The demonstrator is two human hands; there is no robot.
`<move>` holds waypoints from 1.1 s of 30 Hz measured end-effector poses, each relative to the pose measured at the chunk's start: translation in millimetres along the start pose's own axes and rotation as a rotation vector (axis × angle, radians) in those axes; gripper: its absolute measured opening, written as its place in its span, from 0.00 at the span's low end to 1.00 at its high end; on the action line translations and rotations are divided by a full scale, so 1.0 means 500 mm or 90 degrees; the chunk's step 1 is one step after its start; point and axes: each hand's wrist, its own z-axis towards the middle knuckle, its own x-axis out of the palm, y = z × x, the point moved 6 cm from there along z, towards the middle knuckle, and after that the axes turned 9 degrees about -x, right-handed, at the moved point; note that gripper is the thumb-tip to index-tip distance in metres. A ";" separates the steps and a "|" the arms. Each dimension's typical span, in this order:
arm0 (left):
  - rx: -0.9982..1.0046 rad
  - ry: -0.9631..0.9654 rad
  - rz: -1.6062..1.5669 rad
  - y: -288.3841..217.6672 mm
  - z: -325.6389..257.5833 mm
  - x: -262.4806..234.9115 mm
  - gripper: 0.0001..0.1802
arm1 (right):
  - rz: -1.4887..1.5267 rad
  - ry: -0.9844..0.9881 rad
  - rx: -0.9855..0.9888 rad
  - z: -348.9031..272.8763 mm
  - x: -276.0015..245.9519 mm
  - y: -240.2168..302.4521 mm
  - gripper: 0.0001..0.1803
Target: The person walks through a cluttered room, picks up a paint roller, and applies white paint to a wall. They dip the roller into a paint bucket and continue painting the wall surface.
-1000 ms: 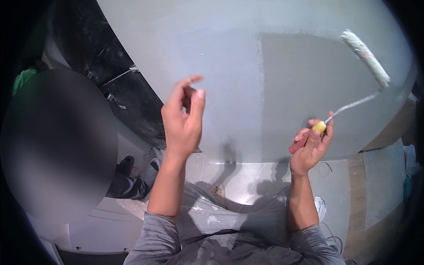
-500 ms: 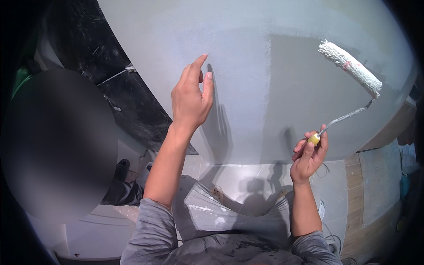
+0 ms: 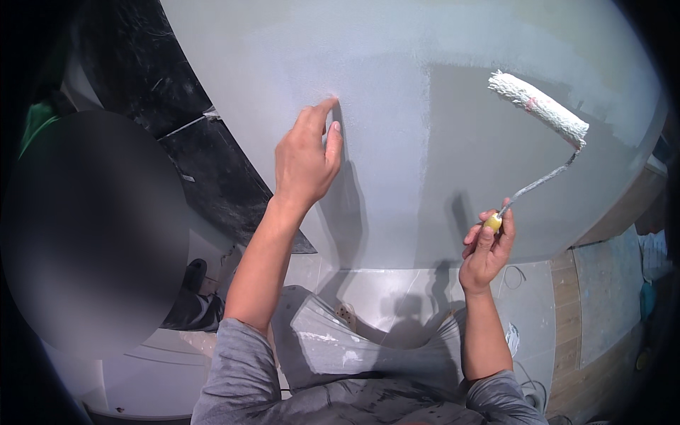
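Fingertips (image 3: 327,106) on grey wall (image 3: 397,71), right hand (image 3: 487,248) gripping paint roller (image 3: 538,108)

Your single head camera looks down and forward from close range at the grey wall (image 3: 397,142), your forearms entering from the frame's lower edge.

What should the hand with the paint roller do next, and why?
Probably roll the paint roller leftward. The right hand holds it on a darker patch of the grey wall, while the part by the left hand looks lighter.
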 end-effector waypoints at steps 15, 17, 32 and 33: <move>-0.003 -0.118 -0.106 -0.019 -0.031 -0.033 0.14 | 0.097 0.105 0.152 -0.060 0.079 -0.035 0.25; 0.007 -0.122 -0.067 -0.020 -0.011 -0.020 0.17 | 0.105 0.088 0.144 -0.059 0.084 -0.033 0.25; -0.014 -0.054 0.042 -0.009 0.000 0.000 0.15 | 0.054 0.087 0.099 -0.053 0.050 -0.035 0.25; -0.048 -0.033 0.049 -0.002 -0.004 -0.005 0.16 | 0.057 0.085 0.100 -0.053 0.054 -0.033 0.25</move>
